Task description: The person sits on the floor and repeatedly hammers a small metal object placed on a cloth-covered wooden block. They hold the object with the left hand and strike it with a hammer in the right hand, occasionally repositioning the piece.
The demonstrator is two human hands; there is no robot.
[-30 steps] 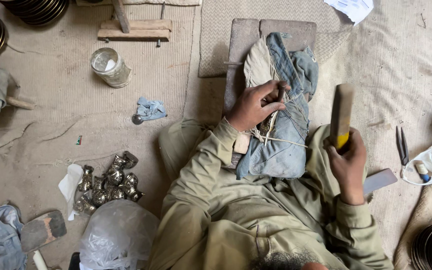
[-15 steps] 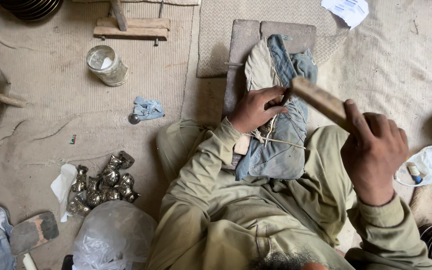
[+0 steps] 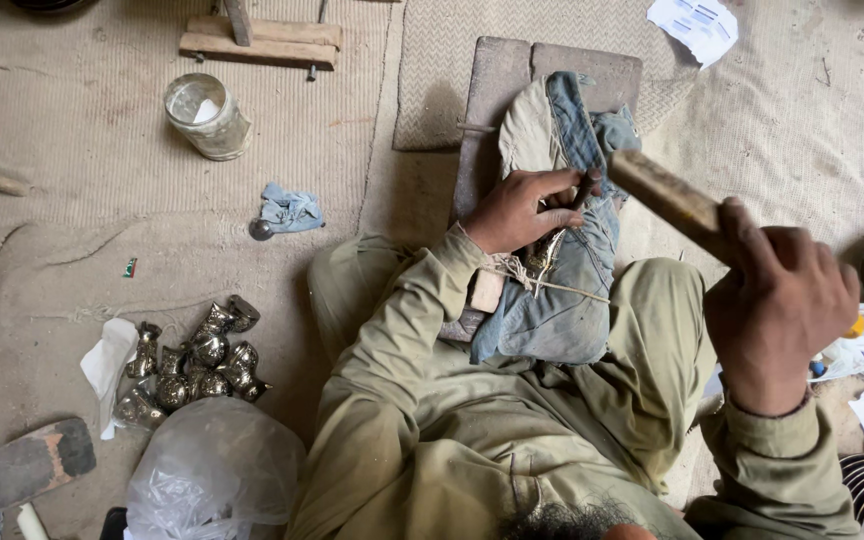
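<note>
- Metal first: a cluster of small silvery metal pieces (image 3: pixel 195 358) lies on the floor, well left of the work, with a glass jar (image 3: pixel 208 115) farther up.
- Centre: the left hand (image 3: pixel 520 212) is curled around a thin dark punch (image 3: pixel 584 189), pinning it against the blue cloth bundle (image 3: pixel 562 270) tied over the wooden block (image 3: pixel 512 75).
- Right: the right hand (image 3: pixel 777 300) grips a wooden mallet (image 3: pixel 667 200), fist wrapped tight.
- Key relation: the mallet's long axis slants up-left from that fist, its head just beside the punch top — right hand higher, nearer the camera.
</note>
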